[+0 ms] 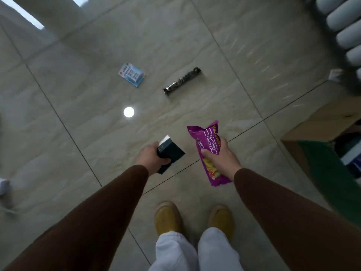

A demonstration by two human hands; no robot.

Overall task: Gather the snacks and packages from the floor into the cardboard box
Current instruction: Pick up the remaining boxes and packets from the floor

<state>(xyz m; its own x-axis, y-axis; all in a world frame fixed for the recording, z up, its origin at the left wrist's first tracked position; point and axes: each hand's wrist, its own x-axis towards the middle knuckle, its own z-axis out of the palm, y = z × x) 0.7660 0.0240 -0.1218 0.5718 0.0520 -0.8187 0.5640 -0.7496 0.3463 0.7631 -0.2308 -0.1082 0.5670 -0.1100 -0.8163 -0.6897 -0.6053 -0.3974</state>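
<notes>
My left hand [151, 156] grips a small dark box with a white end [172, 151], held above the floor. In my right hand [221, 156] is a purple crisps bag [207, 145], gripped round its middle, also off the floor. Farther ahead on the tiles lie a light blue blister pack [132, 74] and a dark wrapped snack roll [182, 81]. The cardboard box [320, 122] stands at the right edge, open, with a green bag [330, 173] and other items partly showing inside.
Glossy beige floor tiles [78, 106] spread all around, with a bright lamp reflection [129, 112]. White cylinders [343, 22] line the top right corner. My yellow shoes [168, 218] stand at the bottom. A white object [4, 186] sits at the left edge.
</notes>
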